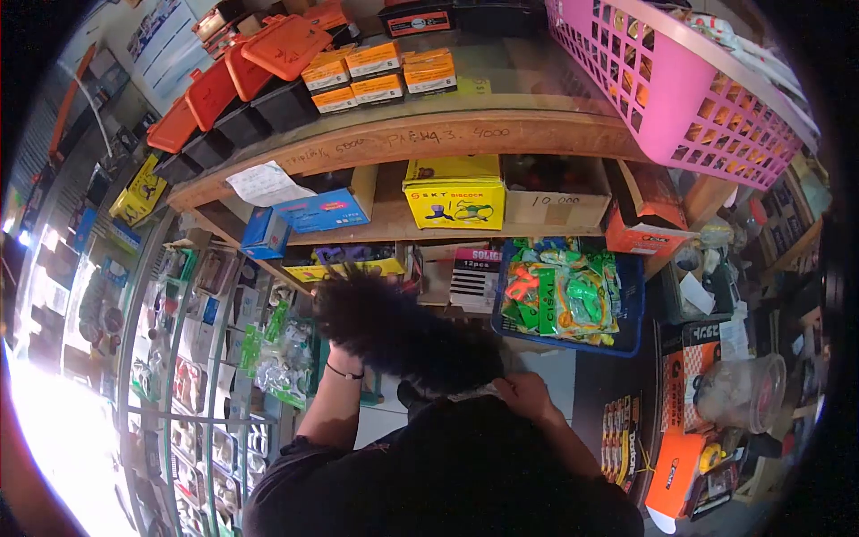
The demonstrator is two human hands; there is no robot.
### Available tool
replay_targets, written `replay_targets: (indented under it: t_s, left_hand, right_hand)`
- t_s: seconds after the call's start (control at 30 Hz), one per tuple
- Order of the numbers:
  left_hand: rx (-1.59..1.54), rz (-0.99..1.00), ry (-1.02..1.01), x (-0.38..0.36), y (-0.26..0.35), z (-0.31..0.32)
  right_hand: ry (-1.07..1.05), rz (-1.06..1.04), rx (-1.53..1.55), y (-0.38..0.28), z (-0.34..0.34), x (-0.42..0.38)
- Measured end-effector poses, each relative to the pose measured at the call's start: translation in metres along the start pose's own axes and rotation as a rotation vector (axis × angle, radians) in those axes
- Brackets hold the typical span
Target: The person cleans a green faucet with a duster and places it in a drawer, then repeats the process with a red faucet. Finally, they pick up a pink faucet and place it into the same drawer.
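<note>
A fluffy black feather duster (407,340) stretches across the space in front of my body, its head tilted up toward the lower shelf. My right hand (528,395) is closed at the duster's lower end, where the handle is mostly hidden. Reaching forward on the left, my left hand (344,356) is largely covered by the duster, so its fingers cannot be made out; a dark bracelet circles the wrist. Just beyond the duster lies a yellow box (386,267) with purple items, partly hidden. To its right is a box marked SOLIGEN (474,276).
A blue tray (632,309) of bagged green and orange items sits at right. Above are a yellow SKY box (454,204), a wooden shelf edge (429,134), small orange boxes (374,73) and a pink basket (680,107). Glass shelves (192,331) line the left.
</note>
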State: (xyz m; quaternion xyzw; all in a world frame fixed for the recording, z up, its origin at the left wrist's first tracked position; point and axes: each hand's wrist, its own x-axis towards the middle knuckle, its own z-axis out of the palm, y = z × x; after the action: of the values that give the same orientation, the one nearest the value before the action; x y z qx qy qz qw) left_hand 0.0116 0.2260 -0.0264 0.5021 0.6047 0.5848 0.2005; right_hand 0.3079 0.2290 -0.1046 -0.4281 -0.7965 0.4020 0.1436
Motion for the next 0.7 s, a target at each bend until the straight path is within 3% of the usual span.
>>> replay_targets:
  t_s: [0.07,0.13,0.2,0.23,0.33,0.4,0.47,0.53,0.57,0.7]
  left_hand:
    - [-1.218,-0.477,0.017,0.004,0.036,0.004]
    - [-1.169,-0.526,-0.009,0.005,0.036,-0.005]
    - [-1.174,-0.587,-0.175,0.005,0.030,-0.009]
    - [-1.301,-0.470,-0.116,0.006,0.037,0.002]
    - [-1.214,-0.576,-0.295,-0.002,0.029,0.004]
    - [-1.286,-0.562,-0.338,-0.003,0.031,-0.007]
    - [-1.357,-0.539,-0.389,-0.002,0.039,-0.012]
    - [-1.098,-0.764,-0.215,-0.005,0.052,-0.012]
    - [-1.156,-0.706,-0.340,-0.008,0.043,-0.017]
    - [-1.088,-0.817,-0.260,-0.028,0.048,-0.009]
  right_hand:
    - [-0.023,0.076,0.027,0.001,0.001,0.001]
    - [-0.039,0.156,0.056,0.000,0.001,-0.001]
    - [0.154,0.017,0.048,-0.003,0.003,-0.006]
    - [0.158,0.017,0.046,0.000,0.003,-0.008]
    - [0.142,-0.099,-0.014,0.007,-0.002,-0.012]
    - [0.045,0.089,0.137,0.006,-0.009,-0.014]
    - [0.053,0.135,0.217,0.017,-0.007,-0.013]
    - [0.064,0.187,0.297,0.010,-0.016,-0.011]
    - [-0.017,0.196,0.426,0.006,-0.024,-0.013]
    - [-0.269,0.139,0.848,-0.033,-0.057,0.002]
